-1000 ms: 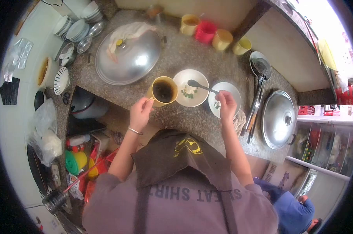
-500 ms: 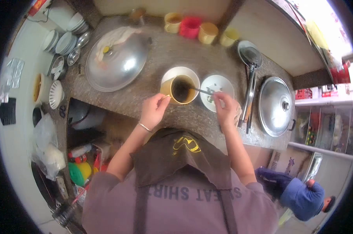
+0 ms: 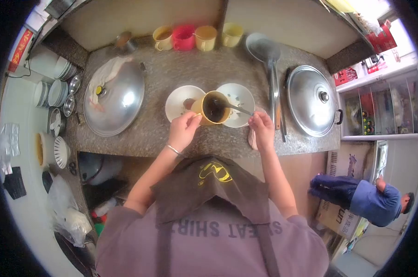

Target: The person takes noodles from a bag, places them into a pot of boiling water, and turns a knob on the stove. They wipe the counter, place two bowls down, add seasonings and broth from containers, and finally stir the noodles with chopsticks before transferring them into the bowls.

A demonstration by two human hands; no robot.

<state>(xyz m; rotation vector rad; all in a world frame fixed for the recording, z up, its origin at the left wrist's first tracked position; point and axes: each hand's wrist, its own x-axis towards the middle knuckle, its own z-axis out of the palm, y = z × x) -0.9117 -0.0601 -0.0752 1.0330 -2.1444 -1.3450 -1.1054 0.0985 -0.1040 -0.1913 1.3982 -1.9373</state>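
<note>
My left hand grips a yellow mug by its handle, off the counter and tipped so that dark liquid shows inside. My right hand pinches the handle of a dark spoon, whose head reaches into the mug and is partly hidden by the liquid. Behind the mug on the left is a white bowl with something brown in it. To the right, partly covered by mug and spoon, a second white bowl holds small green bits.
A large domed lid lies on the left of the counter, another lid on the right. Long-handled strainers lie beside it. Several mugs line the back wall. A person in blue stands at the right.
The mug and spoon have moved from in front of the left bowl to between the two bowls, overlapping the right one. My view has shifted, and both hands keep their holds.
</note>
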